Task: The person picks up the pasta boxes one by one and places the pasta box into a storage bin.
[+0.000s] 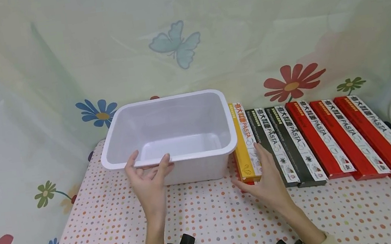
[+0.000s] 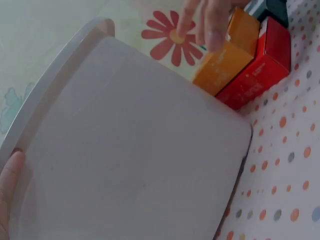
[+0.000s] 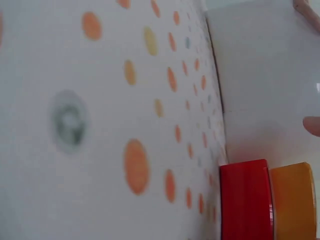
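A white plastic bin (image 1: 187, 169) stands upright on the table. My left hand (image 1: 150, 186) is at its front rim, two digits spread up across the rim and other fingers just below it. The left wrist view shows one fingertip (image 2: 11, 175) against the outer wall under the rim. To the right, a yellow pasta box (image 1: 245, 161) lies on top of a red box (image 3: 245, 195). My right hand (image 1: 267, 178) is spread over the yellow box's near end, with thumb and fingers apart.
Right of the yellow box lie two dark pasta boxes (image 1: 272, 148) (image 1: 296, 147) and several red pasta boxes (image 1: 319, 138) side by side. A dotted cloth covers the table (image 1: 209, 220). Behind hangs a curtain (image 1: 229, 42) with flowers and a butterfly.
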`<state>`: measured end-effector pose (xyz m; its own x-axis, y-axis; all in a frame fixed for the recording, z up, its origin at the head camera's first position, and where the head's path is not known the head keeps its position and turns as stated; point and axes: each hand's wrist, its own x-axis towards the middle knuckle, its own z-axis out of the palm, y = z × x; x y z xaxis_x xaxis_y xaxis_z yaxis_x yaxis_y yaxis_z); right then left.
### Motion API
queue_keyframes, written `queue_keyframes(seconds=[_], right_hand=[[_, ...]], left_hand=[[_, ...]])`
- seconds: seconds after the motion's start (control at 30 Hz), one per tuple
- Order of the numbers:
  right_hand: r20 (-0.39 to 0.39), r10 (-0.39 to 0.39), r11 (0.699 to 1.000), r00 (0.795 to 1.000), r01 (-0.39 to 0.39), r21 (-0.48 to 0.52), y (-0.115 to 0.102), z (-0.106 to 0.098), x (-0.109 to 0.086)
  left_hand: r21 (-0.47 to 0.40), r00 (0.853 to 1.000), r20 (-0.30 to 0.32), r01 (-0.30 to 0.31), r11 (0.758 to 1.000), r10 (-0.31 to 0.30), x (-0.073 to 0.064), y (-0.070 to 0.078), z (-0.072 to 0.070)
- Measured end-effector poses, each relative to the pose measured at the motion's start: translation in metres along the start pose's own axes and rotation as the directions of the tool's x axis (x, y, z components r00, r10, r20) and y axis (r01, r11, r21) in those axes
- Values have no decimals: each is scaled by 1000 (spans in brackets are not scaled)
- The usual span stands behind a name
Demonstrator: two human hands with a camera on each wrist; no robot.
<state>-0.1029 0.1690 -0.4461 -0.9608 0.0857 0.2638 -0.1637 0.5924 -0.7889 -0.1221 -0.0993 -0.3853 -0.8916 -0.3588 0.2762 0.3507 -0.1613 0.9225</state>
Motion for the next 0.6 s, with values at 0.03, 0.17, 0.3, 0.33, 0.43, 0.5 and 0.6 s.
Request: queue_keyframes(seconds=[0.03, 0.17, 0.3, 0.33, 0.43, 0.5, 0.6], right_hand=[[-3, 21, 1000, 1000, -21, -2, 1, 1, 0], [5, 121, 993, 993, -121, 7, 3, 6, 1], [7, 187, 982, 982, -187, 0, 5, 8, 4], [2, 194, 981, 981, -194, -9, 5, 8, 5], [-16, 203, 979, 979, -203, -23, 6, 9, 6], [-20, 206, 978, 978, -206, -21, 6, 10, 8], [-19, 212, 977, 977, -213, -14, 5, 12, 10]], left_hand=[[-9, 1000, -2, 6, 1000, -6, -1, 0, 2], [-16, 1000, -28, 13, 1000, -14, -4, -3, 10], [-31, 998, -61, 5, 1000, -7, -9, -4, 18], [-34, 998, -62, 1, 999, -3, -10, -5, 20], [-28, 998, -58, -20, 999, 19, -12, -7, 25], [-22, 998, -58, -32, 999, 31, -11, -7, 26], [-15, 996, -75, -43, 999, 42, -10, -7, 26]])
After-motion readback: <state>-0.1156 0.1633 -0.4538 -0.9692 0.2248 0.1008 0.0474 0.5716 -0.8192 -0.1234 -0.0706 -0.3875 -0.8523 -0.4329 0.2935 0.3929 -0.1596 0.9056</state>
